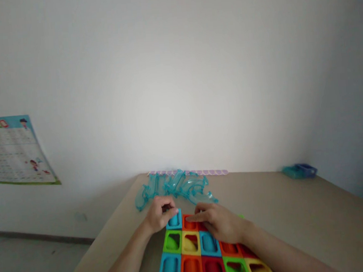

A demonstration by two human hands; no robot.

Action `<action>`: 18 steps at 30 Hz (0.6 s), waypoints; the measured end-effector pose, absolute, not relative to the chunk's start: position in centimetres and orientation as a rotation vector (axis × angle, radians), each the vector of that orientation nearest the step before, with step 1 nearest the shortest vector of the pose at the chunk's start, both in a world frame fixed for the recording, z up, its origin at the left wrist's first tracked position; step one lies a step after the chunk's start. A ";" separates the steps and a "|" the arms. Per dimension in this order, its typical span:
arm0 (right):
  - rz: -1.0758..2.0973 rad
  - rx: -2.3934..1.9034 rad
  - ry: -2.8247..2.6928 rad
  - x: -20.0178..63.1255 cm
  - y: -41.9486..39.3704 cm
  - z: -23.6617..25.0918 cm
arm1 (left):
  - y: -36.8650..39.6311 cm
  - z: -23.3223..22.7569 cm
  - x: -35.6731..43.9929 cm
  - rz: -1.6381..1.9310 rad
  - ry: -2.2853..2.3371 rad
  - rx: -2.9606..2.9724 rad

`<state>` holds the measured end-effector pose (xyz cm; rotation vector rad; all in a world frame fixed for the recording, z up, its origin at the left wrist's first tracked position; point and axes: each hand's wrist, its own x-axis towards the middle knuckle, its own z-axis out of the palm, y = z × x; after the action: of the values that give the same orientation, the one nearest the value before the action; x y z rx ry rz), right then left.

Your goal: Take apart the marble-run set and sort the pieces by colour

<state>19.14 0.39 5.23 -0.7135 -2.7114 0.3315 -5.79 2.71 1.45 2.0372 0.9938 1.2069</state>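
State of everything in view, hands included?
Coloured blocks: side by side in rows
Left hand: at the far-left blue block
Right hand: over the blocks, touching an orange-red block
Clear teal pieces: loosely heaped
Purple strip: lying along the wall
Blue container: contents unclear
Poster: wall-mounted

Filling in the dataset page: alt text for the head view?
A person's left-hand grip touches a blue block at the far-left corner of a colourful block grid on a table; the right-hand grip touches the orange block beside it. Behind lie translucent teal pieces and a lavender strip; a poster hangs at left.
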 end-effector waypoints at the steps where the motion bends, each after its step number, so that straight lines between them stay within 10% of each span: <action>1: 0.324 -0.716 -2.712 19.1 0.4 5.2 | 2.8 1.4 -5.9 1.252 0.995 2.004; 18: 0.310 -0.741 -2.700 19.1 0.3 5.0 | 4.1 0.6 -5.4 1.481 0.825 1.369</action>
<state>19.06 0.33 5.00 -0.7413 -2.7002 0.3102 -5.40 4.07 0.65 1.3687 0.8248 1.4808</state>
